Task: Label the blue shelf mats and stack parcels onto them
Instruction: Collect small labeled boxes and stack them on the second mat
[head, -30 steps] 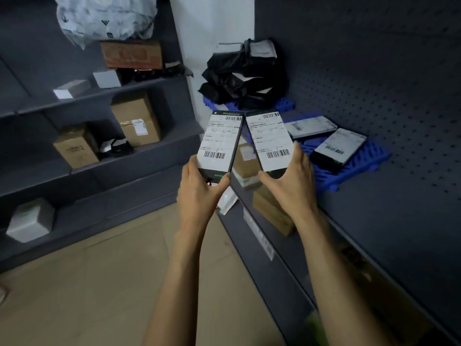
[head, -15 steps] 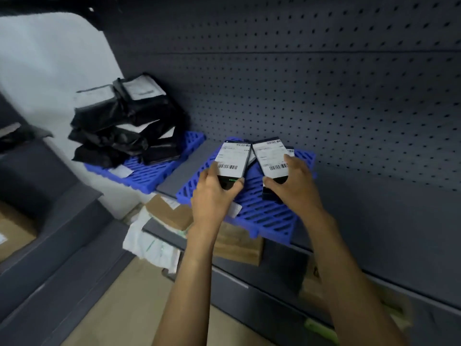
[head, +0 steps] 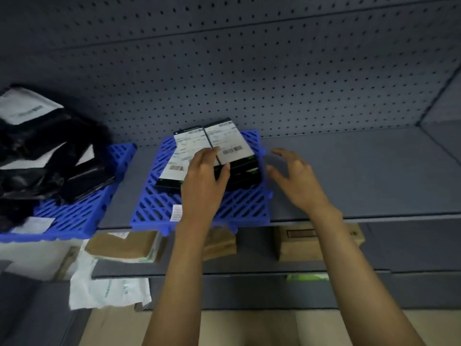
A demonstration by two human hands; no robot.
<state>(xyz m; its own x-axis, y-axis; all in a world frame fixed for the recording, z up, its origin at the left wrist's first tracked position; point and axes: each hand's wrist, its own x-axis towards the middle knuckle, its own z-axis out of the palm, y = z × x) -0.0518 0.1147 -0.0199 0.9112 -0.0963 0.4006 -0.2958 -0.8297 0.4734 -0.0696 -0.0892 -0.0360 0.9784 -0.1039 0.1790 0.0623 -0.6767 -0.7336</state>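
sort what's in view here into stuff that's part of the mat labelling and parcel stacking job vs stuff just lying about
Part of the job:
- blue slatted plastic mat
- small white label on its front
- black flat parcels with white shipping labels
- left hand, on the parcels
- right hand, open beside them

Lying about:
- brown cardboard boxes on the lower shelf
- white plastic mailer bag

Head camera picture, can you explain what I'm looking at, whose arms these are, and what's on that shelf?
The picture comes from a camera worn on a person's head, looking down at their own bare arms. On a grey shelf with a pegboard back lies a blue slatted mat carrying a small white label. Black parcels with white shipping labels are stacked on it. The left hand rests on the stack; the right hand hangs open beside it, holding nothing. A second blue mat to the left holds black bags. Brown boxes sit on the shelf below.
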